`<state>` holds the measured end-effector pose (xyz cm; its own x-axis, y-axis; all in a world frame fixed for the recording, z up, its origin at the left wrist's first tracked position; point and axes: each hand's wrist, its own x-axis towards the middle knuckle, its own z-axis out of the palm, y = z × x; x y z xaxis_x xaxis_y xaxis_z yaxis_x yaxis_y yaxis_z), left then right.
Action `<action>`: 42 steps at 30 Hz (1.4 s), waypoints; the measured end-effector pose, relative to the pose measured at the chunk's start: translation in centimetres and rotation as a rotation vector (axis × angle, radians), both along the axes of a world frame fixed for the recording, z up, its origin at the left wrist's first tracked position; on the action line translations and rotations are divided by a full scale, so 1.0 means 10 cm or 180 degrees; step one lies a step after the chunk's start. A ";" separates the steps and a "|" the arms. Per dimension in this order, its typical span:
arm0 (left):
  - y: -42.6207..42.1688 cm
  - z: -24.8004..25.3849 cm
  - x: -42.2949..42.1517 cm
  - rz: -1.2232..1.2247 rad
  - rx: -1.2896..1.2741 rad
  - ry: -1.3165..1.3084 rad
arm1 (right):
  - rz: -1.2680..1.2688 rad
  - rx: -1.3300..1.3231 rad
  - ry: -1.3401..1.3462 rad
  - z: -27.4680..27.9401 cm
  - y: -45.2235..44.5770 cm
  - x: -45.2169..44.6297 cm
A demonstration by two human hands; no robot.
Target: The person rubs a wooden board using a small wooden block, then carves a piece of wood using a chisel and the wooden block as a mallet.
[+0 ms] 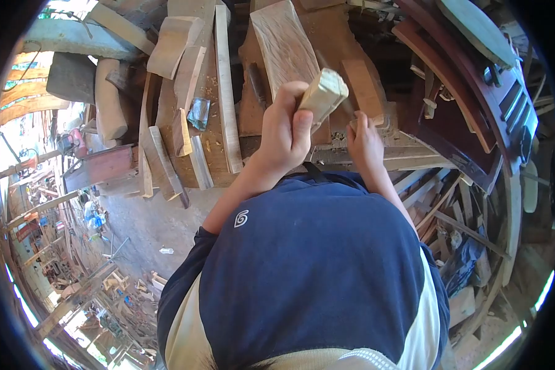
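My left hand [285, 132] is raised over the workbench, its fingers and thumb wrapped round a pale wooden block [325, 94] with a squared, worn end that points up toward me. To its right, my right hand [366, 148] is closed near the bench's front edge. Something thin and blurred shows by its fingertips, but I cannot make out what it is. Beyond both hands lies a broad carved board [285, 43] with a rippled surface. A flat brown board [362, 86] sits just past my right hand. Left of the carved board rests a slim dark tool [256, 84].
On the bench's left side lie a long wooden strip [226, 92], several curved offcuts and a crumpled blue packet [198, 113]. Dark reddish furniture [459, 117] stands at the right. Loose timber [453, 216] is piled beneath it. Concrete floor [145, 237] shows at lower left.
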<state>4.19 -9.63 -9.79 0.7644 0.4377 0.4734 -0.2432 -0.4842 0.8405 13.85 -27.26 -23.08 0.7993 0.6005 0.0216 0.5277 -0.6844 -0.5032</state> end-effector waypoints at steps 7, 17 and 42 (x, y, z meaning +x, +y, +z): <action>0.00 -0.15 -0.21 -0.0014 0.0164 -0.0427 | 0.0477 0.0197 0.0315 0.52 0.16 -0.06; -0.06 -0.15 -0.29 -0.0241 0.0437 -0.0509 | 0.1530 0.2363 0.1077 2.33 0.21 -0.10; -0.41 -1.38 -0.56 0.0306 -0.1375 0.0614 | 0.1604 0.1770 0.0722 1.91 0.41 -0.42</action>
